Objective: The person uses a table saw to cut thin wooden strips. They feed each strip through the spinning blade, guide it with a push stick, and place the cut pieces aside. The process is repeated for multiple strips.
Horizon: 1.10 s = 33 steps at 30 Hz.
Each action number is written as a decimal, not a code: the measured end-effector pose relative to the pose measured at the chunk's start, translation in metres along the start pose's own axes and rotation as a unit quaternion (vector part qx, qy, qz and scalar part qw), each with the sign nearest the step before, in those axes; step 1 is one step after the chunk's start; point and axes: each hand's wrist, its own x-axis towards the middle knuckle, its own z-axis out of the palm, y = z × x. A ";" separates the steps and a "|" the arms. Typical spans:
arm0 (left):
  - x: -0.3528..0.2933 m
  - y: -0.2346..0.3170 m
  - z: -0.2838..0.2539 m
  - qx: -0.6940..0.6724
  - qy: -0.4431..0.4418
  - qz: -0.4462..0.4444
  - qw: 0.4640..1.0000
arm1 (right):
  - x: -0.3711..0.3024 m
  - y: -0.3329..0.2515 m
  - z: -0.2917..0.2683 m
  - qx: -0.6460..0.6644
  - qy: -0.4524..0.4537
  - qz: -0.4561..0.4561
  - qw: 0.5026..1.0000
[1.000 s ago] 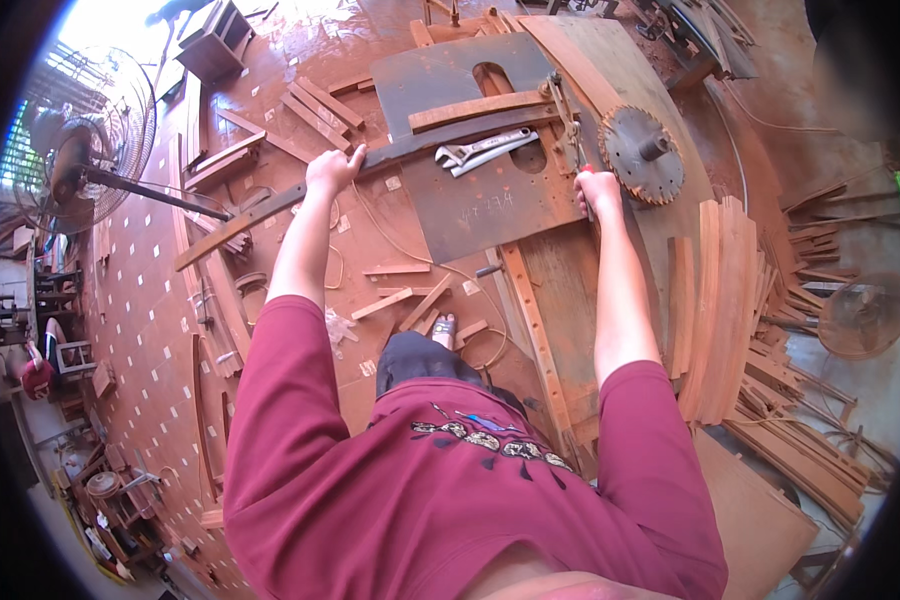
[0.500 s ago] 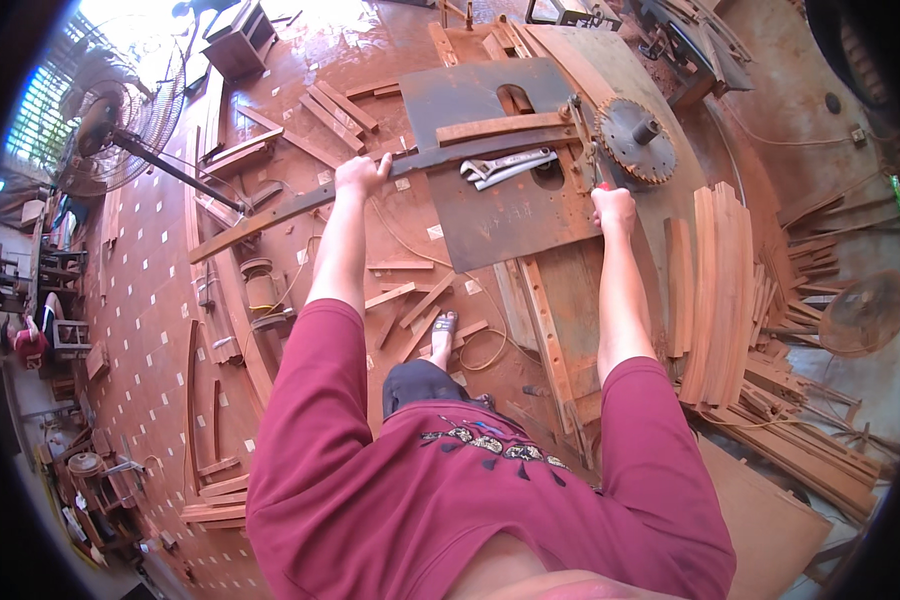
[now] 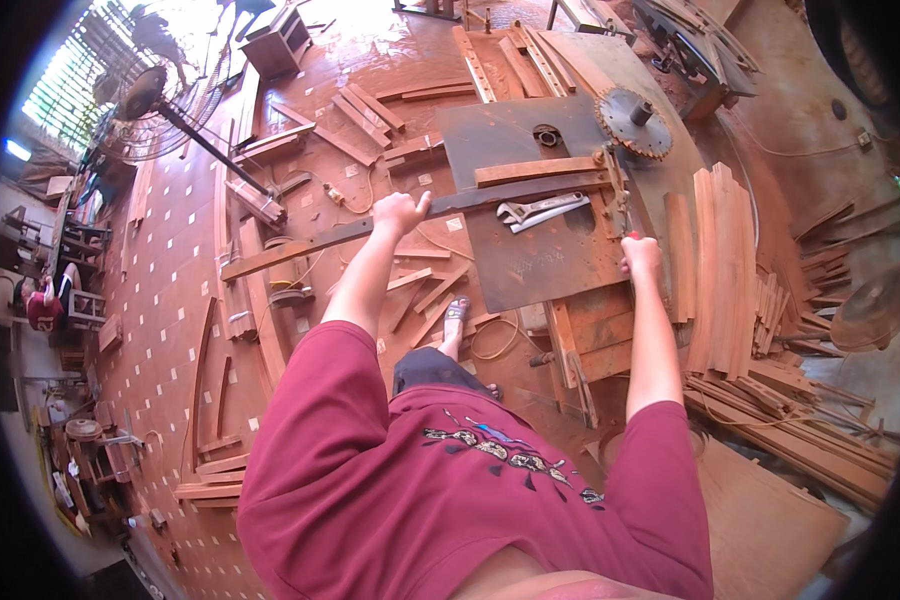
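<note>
Left hand (image 3: 400, 213) is wrapped around the long dark bar (image 3: 475, 199) with the thumb poking up; right hand (image 3: 641, 257) looks closed on a red-handled tool (image 3: 632, 237) by the right edge of the metal plate (image 3: 500, 275); the bar lies across that plate with a short wood strip (image 3: 535, 172) just beside it on the far side; I'd call it partway along, bar laid over and both hands busy, but honestly can't tell if the metal fitting (image 3: 610, 165) at its right end is tight, so no clue how much is left; room-wise, the bar's left end sticks way out past the plate over the floor, fair bit of space there; the right's tighter, saw blade (image 3: 618, 116) standing just past the far corner, upright planks (image 3: 715, 280) near that forearm; adjustable wrench (image 3: 517, 213) sits loose-looking near the bar too
</note>
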 end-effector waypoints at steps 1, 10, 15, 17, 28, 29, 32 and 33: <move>-0.008 0.006 0.003 0.001 0.000 0.007 1.000 | 0.004 0.015 -0.002 -0.013 -0.006 0.001 1.000; -0.077 0.022 0.018 -0.011 0.020 0.028 0.999 | -0.008 0.097 -0.009 0.072 -0.066 -0.025 0.995; -0.103 0.045 0.009 -0.041 0.027 0.034 0.998 | -0.024 0.113 -0.046 0.081 -0.062 -0.023 0.995; -0.096 0.050 0.005 -0.054 0.047 0.038 0.997 | -0.019 0.108 -0.052 0.096 -0.060 -0.042 0.993; -0.132 0.030 0.010 -0.086 0.006 0.052 0.995 | -0.028 0.158 -0.041 0.210 -0.268 0.003 0.940; -0.136 0.030 0.004 -0.084 -0.012 0.047 0.995 | -0.035 0.157 -0.043 0.203 -0.263 0.005 0.943; -0.132 0.030 -0.011 -0.111 -0.034 0.066 0.991 | -0.046 0.144 -0.050 0.185 -0.248 -0.004 0.951; -0.130 0.028 -0.015 -0.105 -0.048 0.071 0.991 | -0.047 0.139 -0.050 0.179 -0.244 -0.011 0.953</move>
